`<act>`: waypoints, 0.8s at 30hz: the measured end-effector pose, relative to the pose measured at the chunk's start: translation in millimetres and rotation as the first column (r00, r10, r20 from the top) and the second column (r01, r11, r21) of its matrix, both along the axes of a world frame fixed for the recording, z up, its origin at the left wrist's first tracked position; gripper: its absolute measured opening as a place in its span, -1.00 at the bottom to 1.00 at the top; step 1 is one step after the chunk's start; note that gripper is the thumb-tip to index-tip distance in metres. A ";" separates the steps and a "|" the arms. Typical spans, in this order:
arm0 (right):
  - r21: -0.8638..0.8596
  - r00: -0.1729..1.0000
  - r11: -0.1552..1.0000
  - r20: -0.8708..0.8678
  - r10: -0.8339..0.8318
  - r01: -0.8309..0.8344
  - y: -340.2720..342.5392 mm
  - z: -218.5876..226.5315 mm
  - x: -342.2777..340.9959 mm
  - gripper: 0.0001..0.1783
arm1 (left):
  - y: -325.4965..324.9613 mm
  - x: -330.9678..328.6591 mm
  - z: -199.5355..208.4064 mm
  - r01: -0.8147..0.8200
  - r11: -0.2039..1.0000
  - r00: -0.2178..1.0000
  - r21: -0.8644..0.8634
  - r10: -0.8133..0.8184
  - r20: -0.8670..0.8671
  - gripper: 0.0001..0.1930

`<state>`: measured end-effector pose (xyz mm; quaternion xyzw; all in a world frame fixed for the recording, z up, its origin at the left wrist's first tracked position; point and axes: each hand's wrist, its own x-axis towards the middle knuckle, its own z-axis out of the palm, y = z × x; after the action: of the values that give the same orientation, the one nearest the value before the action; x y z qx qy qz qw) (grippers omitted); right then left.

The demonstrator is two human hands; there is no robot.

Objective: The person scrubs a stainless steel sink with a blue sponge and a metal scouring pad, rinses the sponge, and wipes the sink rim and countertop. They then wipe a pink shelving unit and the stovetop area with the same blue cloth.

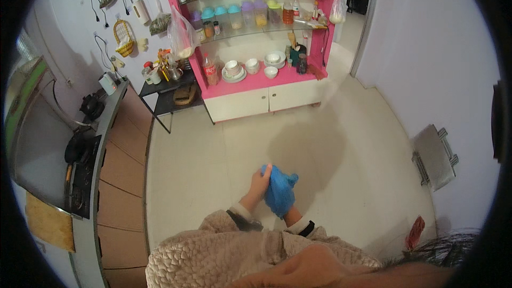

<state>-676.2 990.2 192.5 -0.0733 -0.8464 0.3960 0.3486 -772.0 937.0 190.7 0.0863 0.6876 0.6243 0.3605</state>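
Observation:
A thin, crinkled blue covering (277, 202) that looks like a disposable glove is over my right hand (279, 188), down to the wrist. My bare left hand (260, 183) is closed on its upper left edge, thumb pointing up. Both hands meet in front of my body above the pale floor. A bulge of the blue material sticks out on the right side, but the shape of my right fingers is hidden under it. The quilted beige sleeves (217, 221) end in light cuffs at my wrists.
Ahead stands a pink shelf unit (234, 89) with jars, bottles and stacked white bowls (252, 65). A small black rack (172, 86) is beside it. Along the left runs a counter (113, 108) with a stove (84, 192). A grey folded panel (434, 157) leans on the right wall.

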 end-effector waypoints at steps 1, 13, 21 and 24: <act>0.212 0.996 0.976 0.072 -0.059 0.043 7.4 -5.6 -12.5 -0.74 | 4.8 -14.4 -0.7 0.009 1.000 1.000 0.013 -0.009 -0.005 -0.37; 0.144 0.972 0.962 -0.003 -0.233 0.231 60.1 34.3 -233.8 -0.75 | 52.5 -261.3 17.2 0.402 0.916 0.911 0.017 -0.398 -0.111 -0.32; 0.905 0.823 0.424 0.242 -0.514 -0.001 90.2 87.6 -332.6 -0.86 | 10.4 -394.6 14.6 0.014 0.994 0.997 0.112 -0.022 0.072 -0.50; 0.770 0.929 0.625 0.127 -0.347 0.129 110.6 75.5 -372.1 -0.88 | -11.4 -431.1 17.5 -0.154 0.973 0.986 0.173 0.141 0.085 -0.54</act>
<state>-1048.3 1100.8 268.0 -0.0873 -0.9542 -0.0518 0.2815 -1203.0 925.6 208.2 0.0446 0.6199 0.7112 0.3284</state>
